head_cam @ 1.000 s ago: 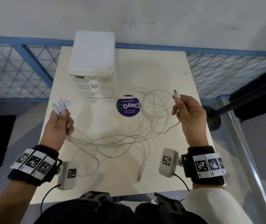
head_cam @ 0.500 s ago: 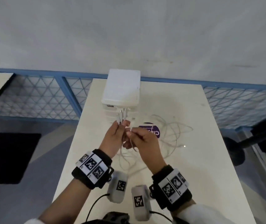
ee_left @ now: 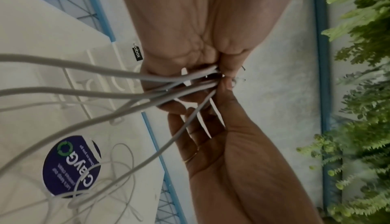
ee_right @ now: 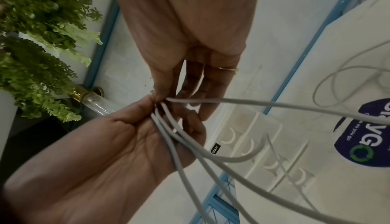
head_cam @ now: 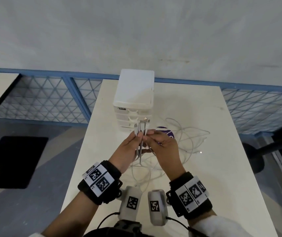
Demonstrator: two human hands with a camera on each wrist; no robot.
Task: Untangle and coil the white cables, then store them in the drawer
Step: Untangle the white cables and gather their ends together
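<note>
Both hands' fingers [head_cam: 137, 136] pinching white cables [head_cam: 141, 129], "ClayGo" sticker [ee_left: 71, 165] — "xbox"-tagged drawer unit [head_cam: 134, 93]

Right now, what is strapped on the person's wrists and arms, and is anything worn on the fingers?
Each wrist carries a black band: the left band and right band bear white panels printed with black square marker codes. A rounded white camera pod with its own marker and a thin black cable hangs by each wrist. White sleeve on the right forearm. A thin gold ring circles one right-hand finger.
</note>
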